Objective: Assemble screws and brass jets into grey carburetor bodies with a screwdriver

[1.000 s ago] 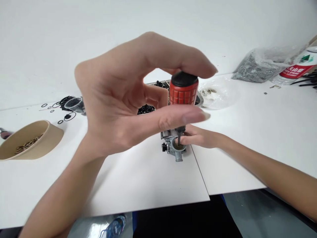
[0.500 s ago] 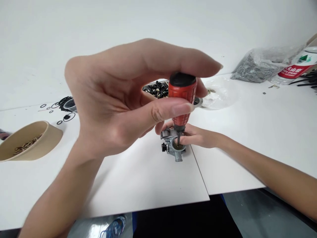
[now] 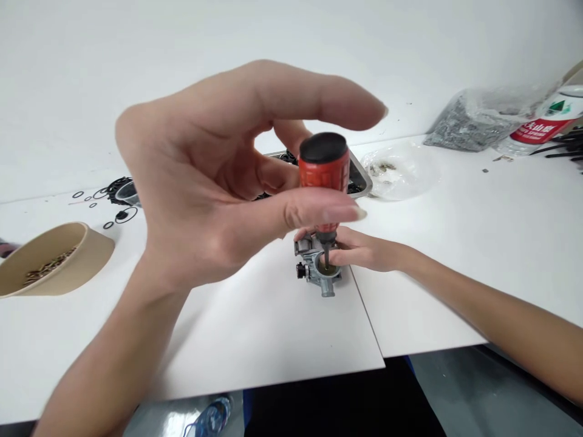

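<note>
My left hand (image 3: pixel 218 176) is around a screwdriver (image 3: pixel 324 170) with a red handle and black cap. The thumb lies across the near side of the handle, another finger is behind it, and the index finger arches above the cap without touching. Nearly upright, the screwdriver has its tip down inside the round opening of a grey metal carburetor (image 3: pixel 327 286) on the white table. From the right, my right hand (image 3: pixel 364 249) grips the carburetor's far side, a finger at the opening's rim; part of that hand is hidden behind the screwdriver and carburetor.
On the left stands a beige bowl (image 3: pixel 98 249) of small brass-coloured parts, with black rubber rings (image 3: pixel 125 215) beyond it. Behind my left hand is a metal tray (image 3: pixel 362 179). A clear plastic bag (image 3: pixel 410 176), a bag of grey parts (image 3: pixel 464 121) and a labelled bottle (image 3: pixel 542 124) lie further right.
My left index finger has lifted off the handle and moved left, and the thumb has slid across it. The handle's top leans slightly more to the left. My right hand and the carburetor stay put.
</note>
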`<control>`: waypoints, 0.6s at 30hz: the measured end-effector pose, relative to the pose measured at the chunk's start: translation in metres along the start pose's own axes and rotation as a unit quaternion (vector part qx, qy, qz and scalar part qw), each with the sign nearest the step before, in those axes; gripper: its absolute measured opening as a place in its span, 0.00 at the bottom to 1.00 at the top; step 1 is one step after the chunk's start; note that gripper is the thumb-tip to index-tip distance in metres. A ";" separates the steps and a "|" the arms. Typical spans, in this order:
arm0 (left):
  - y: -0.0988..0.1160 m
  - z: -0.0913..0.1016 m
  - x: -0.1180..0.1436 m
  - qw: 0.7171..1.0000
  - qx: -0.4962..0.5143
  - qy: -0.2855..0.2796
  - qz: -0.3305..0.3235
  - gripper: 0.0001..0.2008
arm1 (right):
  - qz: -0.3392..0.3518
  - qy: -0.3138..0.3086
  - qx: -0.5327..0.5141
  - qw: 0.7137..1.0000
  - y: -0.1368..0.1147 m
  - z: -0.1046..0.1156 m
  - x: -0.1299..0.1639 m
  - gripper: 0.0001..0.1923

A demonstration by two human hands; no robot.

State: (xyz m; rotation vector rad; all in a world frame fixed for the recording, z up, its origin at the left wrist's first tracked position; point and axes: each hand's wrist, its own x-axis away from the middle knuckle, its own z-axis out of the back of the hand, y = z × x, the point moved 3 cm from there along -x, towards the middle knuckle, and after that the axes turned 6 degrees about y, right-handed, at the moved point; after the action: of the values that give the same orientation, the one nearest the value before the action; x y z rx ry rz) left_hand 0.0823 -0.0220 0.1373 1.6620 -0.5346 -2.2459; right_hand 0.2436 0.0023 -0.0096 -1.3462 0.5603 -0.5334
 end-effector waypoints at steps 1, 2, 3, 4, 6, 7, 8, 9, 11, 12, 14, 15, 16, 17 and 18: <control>-0.002 0.002 0.001 1.000 0.004 0.003 0.010 0.22 | 0.003 -0.002 0.002 1.000 0.000 0.000 0.000 0.21; -0.003 0.004 0.001 1.000 0.014 -0.001 0.011 0.23 | 0.005 -0.004 0.001 1.000 -0.001 0.000 0.000 0.21; -0.003 0.004 0.001 1.000 0.025 -0.007 0.008 0.25 | 0.004 -0.007 0.000 1.000 -0.001 0.000 0.000 0.22; -0.004 0.005 0.001 0.999 0.031 -0.012 0.008 0.26 | 0.002 -0.009 -0.002 1.000 -0.001 -0.001 0.000 0.22; -0.004 0.005 0.000 0.999 0.039 -0.015 0.012 0.29 | -0.001 -0.011 -0.005 1.000 -0.002 -0.001 0.000 0.22; -0.003 0.005 0.000 0.999 0.042 -0.016 0.013 0.29 | -0.003 -0.010 -0.005 1.000 -0.002 -0.001 0.000 0.22; -0.002 0.005 0.000 0.999 0.042 -0.013 0.012 0.30 | -0.003 -0.008 -0.006 1.000 -0.003 -0.001 0.000 0.22; -0.002 0.006 0.001 0.999 0.039 -0.011 0.012 0.31 | -0.003 -0.007 -0.005 1.000 -0.003 -0.001 0.000 0.22; 0.000 0.008 0.002 0.999 0.022 -0.016 0.021 0.33 | -0.003 -0.007 -0.003 1.000 -0.004 -0.001 0.000 0.22; 0.001 0.009 0.003 0.999 0.005 -0.022 0.032 0.32 | -0.004 -0.007 -0.001 1.000 -0.005 -0.001 0.000 0.22; 0.002 0.009 0.004 0.997 -0.027 -0.043 0.056 0.28 | -0.003 -0.007 0.005 1.000 -0.005 -0.001 0.000 0.22; 0.003 0.008 0.004 0.996 -0.036 -0.054 0.065 0.25 | -0.002 -0.006 0.006 1.000 -0.004 -0.001 0.000 0.22; 0.005 0.005 0.004 0.995 -0.037 -0.057 0.071 0.21 | -0.002 -0.006 0.007 1.000 -0.003 0.000 0.000 0.22; 0.007 0.002 0.003 0.996 -0.029 -0.052 0.069 0.17 | -0.001 -0.006 0.006 1.000 -0.002 0.000 0.000 0.22; 0.008 0.000 0.002 0.996 -0.009 -0.020 0.082 0.14 | -0.001 -0.005 0.005 1.000 0.000 0.000 0.000 0.22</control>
State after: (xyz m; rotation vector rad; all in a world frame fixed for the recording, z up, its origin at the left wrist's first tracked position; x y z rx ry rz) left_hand 0.0822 -0.0297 0.1392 1.5089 -0.6335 -2.1635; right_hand 0.2438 0.0025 -0.0096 -1.3389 0.5475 -0.5296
